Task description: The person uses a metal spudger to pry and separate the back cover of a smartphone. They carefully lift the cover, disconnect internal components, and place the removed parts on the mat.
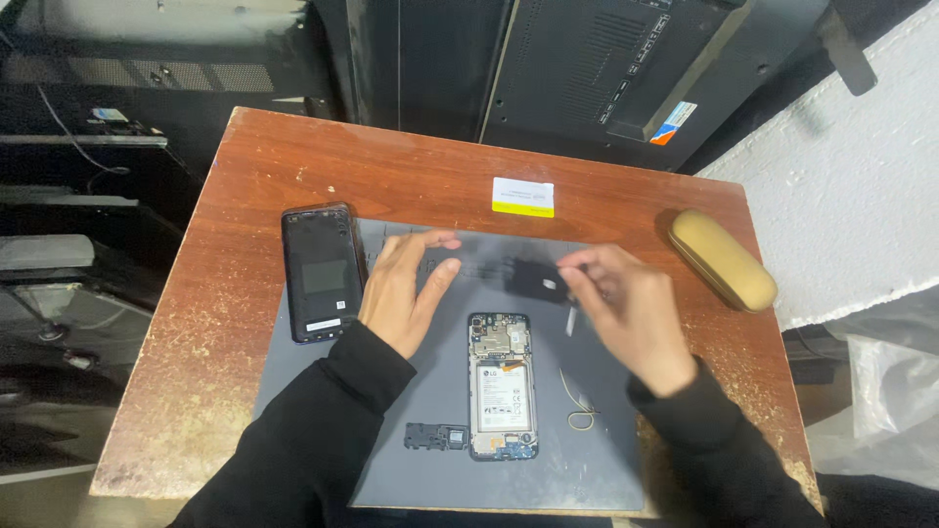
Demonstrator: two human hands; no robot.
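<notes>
Blurring obscures the small black plate (pixel 536 280) pinched between thumb and fingertips of the right hand (pixel 626 313); its exact shape cannot be made out. A thin grey sliver hangs just below that grip, also indistinct. The left hand (pixel 403 288) is released, fingers spread flat, hovering over or resting on the grey work mat (pixel 411 391); contact cannot be confirmed. Both forearms, in black sleeves, are cut off by the lower frame edge.

At 6 o'clock from the hands lies the opened smartphone (pixel 502 386), battery and circuit board exposed. A small black bracket (pixel 436 436) lies just beside it at 9 o'clock; a thin yellow-tipped cable (pixel 579 406) lies at 3 o'clock. The detached back cover (pixel 322 272) rests at 9 o'clock of the left hand, partly off the mat.

The mat covers a worn reddish-brown wooden table (pixel 245 254). A white-and-yellow card (pixel 522 197) sits at 12 o'clock, a gold oval case (pixel 722 259) at 2 o'clock. Behind the table stand dark flat-panel sets (pixel 587 68); a white wall is at right.
</notes>
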